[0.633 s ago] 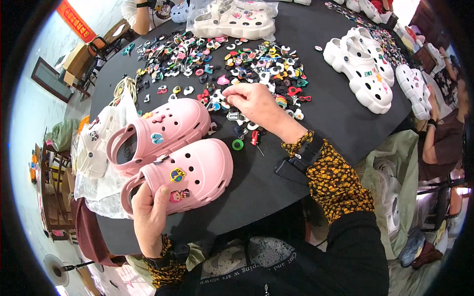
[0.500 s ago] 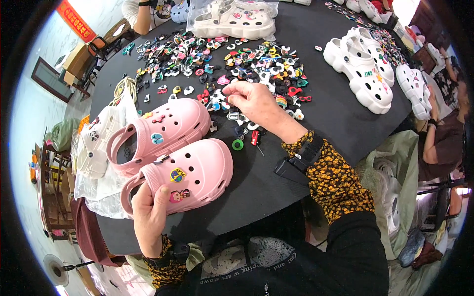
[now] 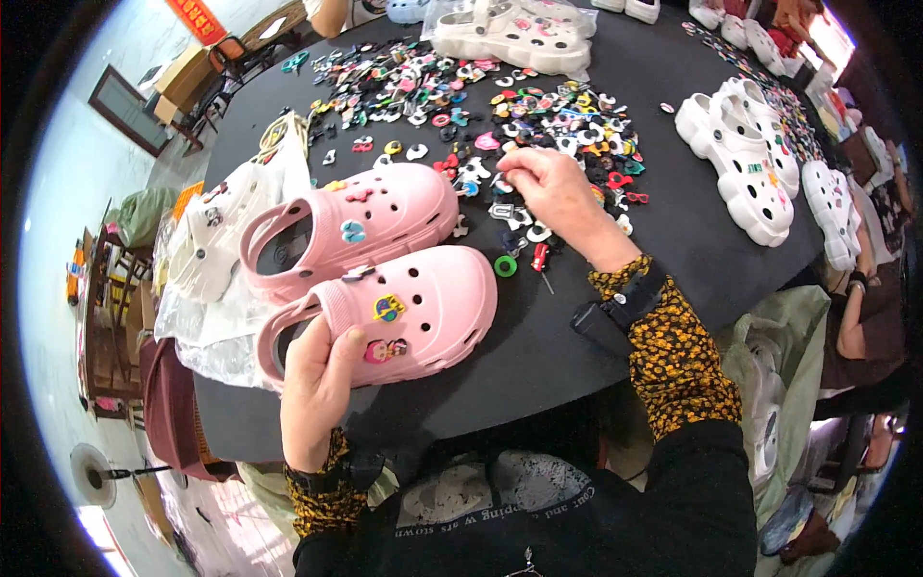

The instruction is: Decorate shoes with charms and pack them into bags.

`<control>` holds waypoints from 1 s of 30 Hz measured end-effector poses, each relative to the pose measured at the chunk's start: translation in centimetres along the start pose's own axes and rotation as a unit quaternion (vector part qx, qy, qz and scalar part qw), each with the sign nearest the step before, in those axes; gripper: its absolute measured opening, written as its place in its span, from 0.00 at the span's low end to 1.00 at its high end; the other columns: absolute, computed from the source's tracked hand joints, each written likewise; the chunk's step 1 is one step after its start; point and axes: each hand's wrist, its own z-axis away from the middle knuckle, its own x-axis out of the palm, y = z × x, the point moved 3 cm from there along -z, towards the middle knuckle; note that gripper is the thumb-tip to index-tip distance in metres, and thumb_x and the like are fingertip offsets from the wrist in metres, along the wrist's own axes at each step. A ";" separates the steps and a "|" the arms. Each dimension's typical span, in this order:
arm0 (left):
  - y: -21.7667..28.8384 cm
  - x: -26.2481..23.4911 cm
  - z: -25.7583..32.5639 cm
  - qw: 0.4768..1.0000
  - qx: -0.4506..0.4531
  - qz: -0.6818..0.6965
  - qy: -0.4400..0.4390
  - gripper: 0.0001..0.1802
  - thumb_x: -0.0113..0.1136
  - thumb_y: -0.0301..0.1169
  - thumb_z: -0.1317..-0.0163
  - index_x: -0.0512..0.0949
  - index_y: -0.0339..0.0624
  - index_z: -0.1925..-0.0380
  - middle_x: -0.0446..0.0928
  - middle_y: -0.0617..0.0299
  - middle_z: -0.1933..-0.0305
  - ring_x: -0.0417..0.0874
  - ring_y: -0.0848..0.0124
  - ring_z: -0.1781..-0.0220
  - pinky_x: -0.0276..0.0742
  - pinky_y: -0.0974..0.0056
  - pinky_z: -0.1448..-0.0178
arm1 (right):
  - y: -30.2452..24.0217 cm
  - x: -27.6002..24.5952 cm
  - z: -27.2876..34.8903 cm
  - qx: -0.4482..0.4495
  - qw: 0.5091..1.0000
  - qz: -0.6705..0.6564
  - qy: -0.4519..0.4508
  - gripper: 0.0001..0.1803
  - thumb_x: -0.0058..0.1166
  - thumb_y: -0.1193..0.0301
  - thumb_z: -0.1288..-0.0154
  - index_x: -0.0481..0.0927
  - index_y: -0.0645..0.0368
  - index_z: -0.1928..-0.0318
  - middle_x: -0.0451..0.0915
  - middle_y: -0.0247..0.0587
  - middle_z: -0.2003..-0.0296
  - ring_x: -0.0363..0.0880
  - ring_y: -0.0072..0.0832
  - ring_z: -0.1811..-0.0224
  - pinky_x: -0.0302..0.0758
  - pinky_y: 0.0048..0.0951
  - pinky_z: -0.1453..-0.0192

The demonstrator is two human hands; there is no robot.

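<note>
My left hand (image 3: 320,385) grips the near pink clog (image 3: 444,298) at its side by the heel opening, the thumb lying on top. That clog carries a yellow-and-blue charm (image 3: 387,308) and a pink-haired figure charm (image 3: 386,350). Just beyond it rests a second pink clog (image 3: 404,204) with a blue flip-flop charm (image 3: 354,231). Over the pile of loose shoe charms (image 3: 567,115), my right hand (image 3: 562,197) has its thumb and fingertips pinched together. Whatever lies between those fingertips, if anything, is too small to make out.
White clogs in plastic (image 3: 216,236) lie left of the pink pair. More bagged white clogs (image 3: 524,38) are at the far side, and a chunky white pair (image 3: 740,173) stands at right. A green sack (image 3: 784,385) hangs beside the black table (image 3: 577,375). Other people sit around it.
The whole view has shifted, so the table things appear farther right. My left hand keeps its grip on the clog; my right hand stays pinched over the charms.
</note>
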 end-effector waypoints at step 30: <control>-0.6 -0.3 0.2 0.996 0.076 -0.023 0.036 0.12 0.55 0.31 0.32 0.76 0.31 0.57 0.79 0.47 0.74 0.84 0.56 0.72 0.74 0.61 0.66 | -3.5 2.2 -6.7 -0.069 0.990 0.079 -0.093 0.09 0.54 0.78 0.43 0.81 0.63 0.60 0.83 0.43 0.64 0.83 0.33 0.65 0.78 0.32 0.57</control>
